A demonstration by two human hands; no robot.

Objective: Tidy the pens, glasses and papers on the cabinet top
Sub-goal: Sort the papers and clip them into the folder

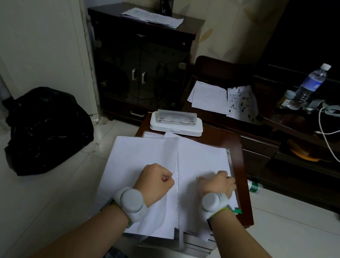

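Note:
A pile of white papers (144, 154) covers a small brown table (244, 175) right in front of me. My left hand (155, 181) is curled into a fist on the papers, gripping a sheet near a central fold. My right hand (218, 182) presses down on the right sheets, fingers bent over their edge. Behind the pile lies a white tray with a clear glasses case (176, 118) on it. Across the room stands a dark cabinet (140, 56), with more papers (151, 17) on its top and a dark pen holder (166, 2) full of pens.
A black rubbish bag (47, 130) lies on the floor at left. Loose sheets (221, 100) rest on a dark chair at right. A low dark unit (320, 140) carries water bottles (310, 84) and a white cable. A green-capped bottle (255, 186) lies on the floor.

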